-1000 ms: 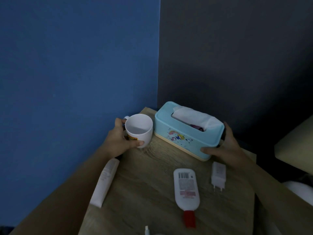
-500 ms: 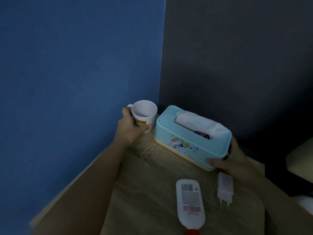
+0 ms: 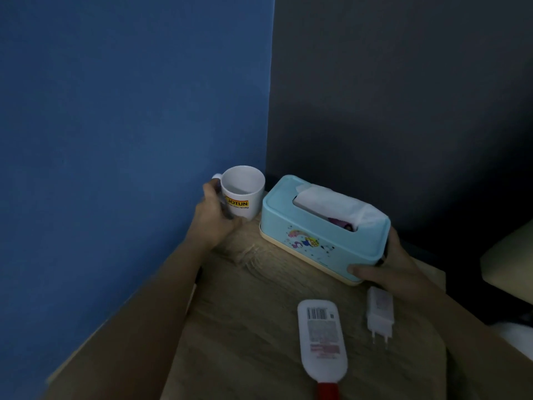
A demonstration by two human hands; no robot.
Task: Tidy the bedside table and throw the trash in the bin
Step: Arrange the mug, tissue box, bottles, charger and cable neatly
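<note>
Mug left of tissue box

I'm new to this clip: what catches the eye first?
The light blue tissue box at the back of the wooden table, gripped at its right end by the right hand. Beside it, the left hand holds a white mug in the corner. Nearer lie a white bottle and a charger.
</note>
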